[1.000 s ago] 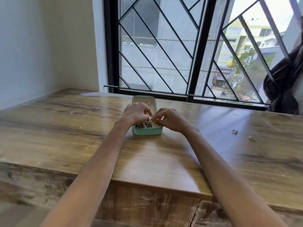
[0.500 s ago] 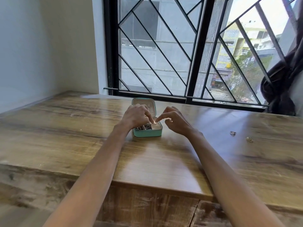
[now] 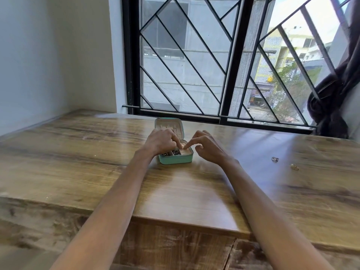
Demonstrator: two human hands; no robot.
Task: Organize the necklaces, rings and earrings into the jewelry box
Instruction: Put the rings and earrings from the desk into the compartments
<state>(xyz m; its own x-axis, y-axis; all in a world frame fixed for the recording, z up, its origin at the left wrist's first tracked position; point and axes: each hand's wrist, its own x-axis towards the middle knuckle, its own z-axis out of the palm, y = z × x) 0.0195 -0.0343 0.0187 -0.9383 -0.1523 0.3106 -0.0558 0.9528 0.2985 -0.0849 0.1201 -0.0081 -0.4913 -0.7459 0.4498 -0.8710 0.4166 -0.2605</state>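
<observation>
left hand and right hand, forefingers pressing a tiny piece, too small to tell, into the open teal fabric jewelry box mid-table | step: seating a ring | next: fetch silver ring, gold ring far right

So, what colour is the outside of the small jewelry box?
Teal green; the jewelry box shows best in the head view, the only one.

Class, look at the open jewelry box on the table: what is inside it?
The jewelry box shows small dark jewelry pieces in its front compartments. The left hand and right hand cover the rest.
</observation>
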